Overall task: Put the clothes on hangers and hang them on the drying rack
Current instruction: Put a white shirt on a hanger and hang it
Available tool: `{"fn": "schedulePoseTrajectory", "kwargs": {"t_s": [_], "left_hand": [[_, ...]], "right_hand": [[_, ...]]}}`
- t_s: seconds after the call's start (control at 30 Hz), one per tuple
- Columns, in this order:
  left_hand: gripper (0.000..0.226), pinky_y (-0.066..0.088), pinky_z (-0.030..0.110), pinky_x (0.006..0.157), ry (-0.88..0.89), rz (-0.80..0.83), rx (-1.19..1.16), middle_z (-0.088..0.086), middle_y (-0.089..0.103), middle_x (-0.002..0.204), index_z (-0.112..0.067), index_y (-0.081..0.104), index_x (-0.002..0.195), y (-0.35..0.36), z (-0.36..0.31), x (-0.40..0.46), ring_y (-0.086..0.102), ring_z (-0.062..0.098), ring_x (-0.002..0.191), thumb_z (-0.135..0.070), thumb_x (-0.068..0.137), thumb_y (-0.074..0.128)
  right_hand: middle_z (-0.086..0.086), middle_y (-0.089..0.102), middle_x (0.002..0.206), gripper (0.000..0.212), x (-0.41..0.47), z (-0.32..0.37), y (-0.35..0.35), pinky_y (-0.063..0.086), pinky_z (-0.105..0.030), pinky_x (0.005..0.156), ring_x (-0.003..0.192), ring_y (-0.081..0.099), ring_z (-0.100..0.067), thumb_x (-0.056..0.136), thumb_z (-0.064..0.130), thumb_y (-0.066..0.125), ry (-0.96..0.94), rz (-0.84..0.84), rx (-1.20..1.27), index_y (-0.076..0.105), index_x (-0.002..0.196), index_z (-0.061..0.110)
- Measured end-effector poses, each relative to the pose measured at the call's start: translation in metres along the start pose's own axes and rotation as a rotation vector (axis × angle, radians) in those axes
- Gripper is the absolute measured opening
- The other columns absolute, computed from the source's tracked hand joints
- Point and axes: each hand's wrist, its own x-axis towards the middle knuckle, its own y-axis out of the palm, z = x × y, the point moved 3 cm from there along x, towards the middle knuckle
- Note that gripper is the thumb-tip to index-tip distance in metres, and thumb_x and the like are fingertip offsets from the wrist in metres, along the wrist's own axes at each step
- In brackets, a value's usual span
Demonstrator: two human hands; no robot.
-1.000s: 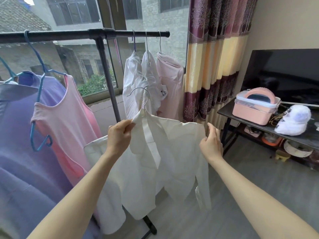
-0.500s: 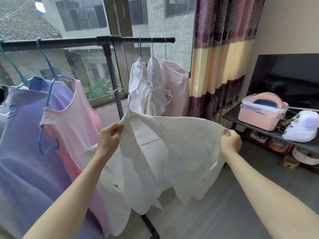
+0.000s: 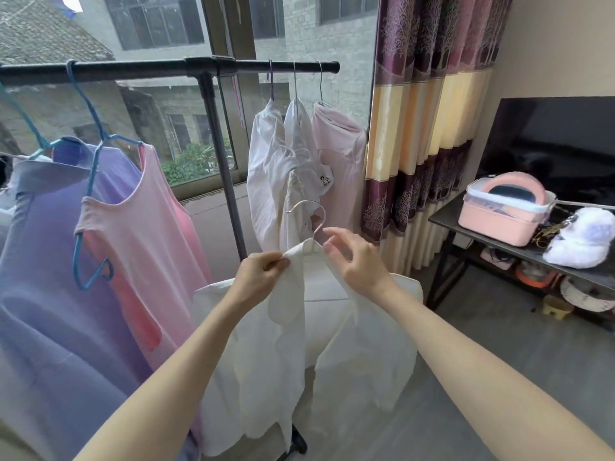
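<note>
- The left hand pinches the collar edge of a white, thin-fabric shirt, thumb and fingers pressed together on the cloth.
- The right hand sits at the other side of the collar; its fingers are loosely spread and lightly curled just beside the neck of a silver wire hanger, and whether they grip anything cannot be told.
- The white shirt drapes from the hanger in front of the person, below the bar and apart from it, its hem hanging low toward the grey floor.
- The black metal drying rack spans the window side; its upright post stands behind the held shirt.
- On the bar's right end hang two white garments and a pale pink top, touching one another.
- On the left hang a pink sleeveless dress on a blue hanger and a lilac shirt.
- At right a dark counter carries a pink plastic box and a white plush toy, beside a striped curtain.
</note>
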Motion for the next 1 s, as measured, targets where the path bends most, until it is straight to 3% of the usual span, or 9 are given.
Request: {"fn": "schedulePoseTrajectory", "kwargs": {"t_s": [0.13,0.23,0.33,0.43,0.53,0.57,0.63,0.83,1.0], "left_hand": [[0.033,0.025,0.028,0.052,0.078,0.006,0.017,-0.004,0.035,0.054,-0.007,0.049,0.059,0.012,-0.011,-0.008,0.026,0.011,0.054,-0.014,0.09,0.058],[0.029,0.039,0.028,0.074,0.108,-0.097,0.102,-0.007,0.063,0.077,-0.016,0.069,0.093,-0.001,-0.008,-0.014,0.05,0.01,0.073,-0.042,0.082,0.058],[0.075,0.031,0.037,0.098,0.044,-0.178,0.257,-0.008,0.056,0.119,-0.027,0.045,0.133,-0.023,0.015,-0.021,0.048,0.011,0.11,-0.065,0.068,0.047],[0.084,0.031,0.043,0.103,-0.165,-0.142,0.269,0.004,0.047,0.137,-0.023,0.02,0.145,-0.032,0.042,-0.026,0.046,0.026,0.123,-0.048,0.078,0.064],[0.017,0.038,0.034,0.072,-0.15,-0.191,0.136,0.007,0.066,0.092,-0.021,0.054,0.108,-0.032,0.047,-0.028,0.057,0.032,0.086,-0.014,0.092,0.054],[0.016,0.033,0.033,0.062,-0.096,-0.246,0.133,0.001,0.059,0.069,-0.021,0.054,0.081,-0.034,0.044,-0.029,0.049,0.029,0.069,-0.011,0.093,0.051],[0.031,0.027,0.035,0.054,-0.062,-0.308,0.134,-0.006,0.039,0.052,-0.014,0.046,0.065,-0.037,0.039,-0.028,0.033,0.024,0.058,-0.011,0.095,0.047],[0.039,0.026,0.034,0.059,-0.164,-0.346,-0.102,-0.004,0.036,0.053,-0.014,0.047,0.058,-0.041,0.039,-0.014,0.032,0.017,0.055,-0.021,0.096,0.045],[0.028,0.043,0.038,0.076,-0.318,-0.384,-0.296,-0.005,0.063,0.07,-0.023,0.067,0.07,-0.04,0.059,-0.014,0.055,0.022,0.076,-0.025,0.093,0.05]], "right_hand": [[-0.01,0.066,0.088,0.025,0.006,0.008,0.015,0.043,-0.039,0.078,0.089,0.058,-0.032,0.097,0.023,0.043,0.039,0.015,-0.086,0.06,0.09,0.006],[-0.016,0.067,0.088,0.026,0.005,0.005,0.01,0.041,-0.039,0.075,0.087,0.059,-0.035,0.097,0.022,0.041,0.062,-0.105,-0.1,0.058,0.088,0.004],[-0.021,0.065,0.088,0.027,0.007,-0.002,-0.005,0.042,-0.042,0.074,0.087,0.057,-0.038,0.098,0.021,0.039,0.132,-0.208,-0.103,0.057,0.088,0.002],[-0.023,0.063,0.085,0.028,0.007,-0.009,-0.021,0.039,-0.042,0.073,0.086,0.056,-0.04,0.098,0.018,0.039,0.164,-0.307,-0.079,0.054,0.082,0.002],[-0.016,0.057,0.078,0.027,0.005,-0.012,-0.033,0.037,-0.037,0.071,0.085,0.056,-0.038,0.098,0.017,0.037,0.196,-0.363,-0.063,0.05,0.078,0.005],[-0.017,0.058,0.079,0.028,0.004,-0.015,-0.037,0.036,-0.036,0.07,0.085,0.056,-0.037,0.098,0.017,0.037,0.21,-0.376,-0.07,0.051,0.079,0.003],[-0.022,0.062,0.087,0.03,0.002,-0.022,-0.043,0.037,-0.037,0.072,0.088,0.056,-0.038,0.098,0.016,0.037,0.241,-0.395,-0.094,0.055,0.086,-0.005],[-0.018,0.064,0.103,0.029,-0.004,-0.036,-0.049,0.04,-0.041,0.085,0.102,0.055,-0.038,0.097,0.016,0.038,0.267,-0.37,-0.288,0.062,0.093,-0.001],[-0.012,0.065,0.107,0.025,-0.007,-0.036,-0.05,0.041,-0.039,0.088,0.105,0.056,-0.032,0.095,0.008,0.041,0.189,-0.405,-0.251,0.066,0.095,0.003]]}}
